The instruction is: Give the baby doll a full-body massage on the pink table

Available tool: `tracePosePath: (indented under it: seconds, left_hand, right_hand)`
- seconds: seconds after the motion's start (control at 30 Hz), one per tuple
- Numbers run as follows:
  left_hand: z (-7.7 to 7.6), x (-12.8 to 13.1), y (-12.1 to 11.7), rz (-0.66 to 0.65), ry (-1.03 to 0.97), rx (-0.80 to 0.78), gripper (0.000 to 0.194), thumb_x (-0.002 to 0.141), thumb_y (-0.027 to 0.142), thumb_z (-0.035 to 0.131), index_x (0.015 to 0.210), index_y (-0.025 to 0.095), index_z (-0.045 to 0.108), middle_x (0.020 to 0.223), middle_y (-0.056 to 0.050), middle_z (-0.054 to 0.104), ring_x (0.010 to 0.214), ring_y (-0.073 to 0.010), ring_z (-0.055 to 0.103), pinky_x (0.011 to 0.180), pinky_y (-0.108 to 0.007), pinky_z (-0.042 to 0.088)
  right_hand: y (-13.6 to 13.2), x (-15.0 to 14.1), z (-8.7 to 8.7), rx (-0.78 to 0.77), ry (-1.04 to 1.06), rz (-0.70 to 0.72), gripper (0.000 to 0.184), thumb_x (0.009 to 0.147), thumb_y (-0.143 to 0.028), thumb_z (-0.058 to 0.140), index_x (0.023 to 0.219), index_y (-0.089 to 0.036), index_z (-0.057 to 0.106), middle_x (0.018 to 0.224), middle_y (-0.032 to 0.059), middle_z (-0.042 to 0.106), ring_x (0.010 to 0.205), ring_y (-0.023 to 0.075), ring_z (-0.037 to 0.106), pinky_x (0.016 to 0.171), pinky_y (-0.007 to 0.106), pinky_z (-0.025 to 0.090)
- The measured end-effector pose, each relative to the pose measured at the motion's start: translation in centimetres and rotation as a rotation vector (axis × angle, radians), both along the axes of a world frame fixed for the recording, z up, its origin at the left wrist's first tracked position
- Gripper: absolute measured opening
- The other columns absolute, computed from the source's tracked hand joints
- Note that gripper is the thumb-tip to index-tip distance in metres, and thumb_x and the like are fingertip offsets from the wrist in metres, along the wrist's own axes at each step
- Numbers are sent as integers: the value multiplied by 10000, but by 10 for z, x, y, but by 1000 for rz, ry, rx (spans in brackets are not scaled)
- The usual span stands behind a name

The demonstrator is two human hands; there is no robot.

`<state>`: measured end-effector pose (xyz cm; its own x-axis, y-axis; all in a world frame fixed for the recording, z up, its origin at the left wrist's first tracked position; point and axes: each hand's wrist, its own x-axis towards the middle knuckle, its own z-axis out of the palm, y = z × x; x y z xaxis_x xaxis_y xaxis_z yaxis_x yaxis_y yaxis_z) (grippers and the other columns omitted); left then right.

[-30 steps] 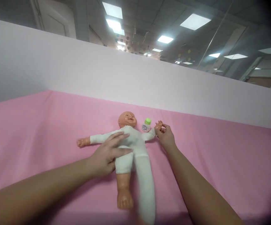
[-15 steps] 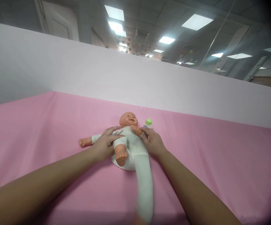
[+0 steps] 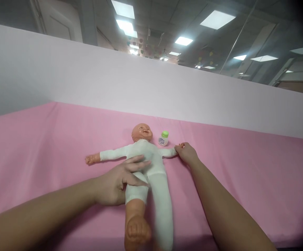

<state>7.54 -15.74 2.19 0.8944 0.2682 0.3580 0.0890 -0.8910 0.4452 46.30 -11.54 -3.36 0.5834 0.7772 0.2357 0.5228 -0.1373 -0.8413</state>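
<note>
A baby doll (image 3: pixel 151 157) in a white cloth suit lies face up on a pink padded surface. My left hand (image 3: pixel 120 181) lies across the hip and thigh of its left-side leg, fingers spread out and touching the cloth. Below that hand, the leg's bare foot (image 3: pixel 138 230) points up toward me. With pinched fingers, my right hand (image 3: pixel 186 153) holds the doll's arm at its small hand, stretched out to the right. Most of the doll's small hand is hidden behind my fingers. A small clear bottle (image 3: pixel 163 139) with a green cap stands by the doll's head.
The pink covering (image 3: pixel 232 181) spreads to both sides and has soft folds. Behind it rises a low white wall (image 3: pixel 141 90). Above the wall are glass, ceiling lights (image 3: pixel 216 20) and a pale door (image 3: pixel 58 21).
My right hand has drawn the doll's arm from its chest out to the right. The bent leg has come down toward me, with my left hand shifted lower. The bottle shows more fully.
</note>
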Motion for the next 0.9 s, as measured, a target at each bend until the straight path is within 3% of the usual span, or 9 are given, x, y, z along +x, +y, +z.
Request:
tracePosePath:
  seconds: [0.1, 0.2, 0.27, 0.33, 0.43, 0.5, 0.57, 0.73, 0.9]
  left_hand:
    - [-3, -1, 5, 38, -58, -1, 420, 859, 295, 769, 1269, 382, 741, 1653, 3, 379, 1562, -351, 246, 1246, -604, 263]
    - [-10, -3, 21, 176, -171, 19, 398, 908, 285, 704, 1296, 369, 726, 1633, -27, 420, 1538, -335, 320, 1235, -589, 305]
    - [-16, -4, 34, 299, -207, 6, 389, 921, 288, 682, 1300, 367, 724, 1628, -28, 429, 1526, -334, 345, 1224, -574, 340]
    - [-21, -4, 45, 372, -222, -51, 384, 910, 328, 696, 1291, 351, 733, 1628, -35, 430, 1503, -347, 386, 1200, -551, 392]
    - [-26, -3, 57, 369, -244, -204, 426, 878, 405, 727, 1290, 297, 742, 1631, -72, 420, 1438, -367, 479, 1099, -477, 525]
    - [-27, -2, 60, 369, -224, -247, 440, 866, 402, 739, 1288, 279, 744, 1617, -82, 437, 1452, -369, 460, 1090, -452, 536]
    - [-26, -1, 61, 382, -190, -225, 430, 852, 360, 752, 1274, 278, 752, 1598, -78, 463, 1491, -373, 399, 1132, -462, 498]
    - [-23, -4, 50, 348, -206, -188, 405, 879, 308, 721, 1283, 310, 743, 1661, -49, 360, 1490, -353, 406, 1137, -452, 487]
    - [-16, -3, 19, 172, -208, -60, 384, 908, 306, 707, 1290, 332, 739, 1700, -35, 281, 1466, -342, 445, 1177, -486, 433]
  right_hand:
    - [-4, -12, 8, -2, -38, -11, 542, 744, -493, 750, 1188, -213, 613, 1017, 112, 758, 919, 297, 702, 839, 430, 530]
    - [-11, -37, 20, 141, -31, 11, 671, 778, -577, 739, 1302, -219, 520, 1097, 101, 759, 887, 248, 713, 804, 376, 547]
    - [-17, -57, 26, 255, -47, 71, 644, 792, -574, 746, 1290, -224, 534, 1109, 95, 763, 882, 234, 712, 802, 365, 560]
    - [-22, -76, 29, 308, -126, 190, 533, 851, -525, 703, 1290, -244, 587, 1152, 86, 755, 933, 240, 708, 845, 392, 569]
    - [-27, -100, 29, 297, -347, 444, 365, 923, -414, 627, 1267, -308, 682, 1217, 50, 743, 1085, 261, 679, 980, 449, 534]
    - [-28, -110, 28, 270, -454, 595, 335, 935, -339, 599, 1251, -345, 710, 1246, 18, 737, 1166, 259, 655, 1048, 458, 496]
    - [-28, -114, 28, 242, -469, 646, 347, 928, -295, 594, 1248, -356, 714, 1243, 2, 740, 1171, 254, 657, 1056, 458, 492]
    - [-24, -94, 28, 254, -262, 435, 394, 898, -372, 648, 1284, -292, 667, 1204, 44, 741, 1045, 251, 696, 924, 427, 559]
    - [-11, -48, 20, 200, 2, 169, 545, 889, -492, 646, 1364, -242, 552, 1084, 58, 766, 929, 220, 733, 819, 351, 580]
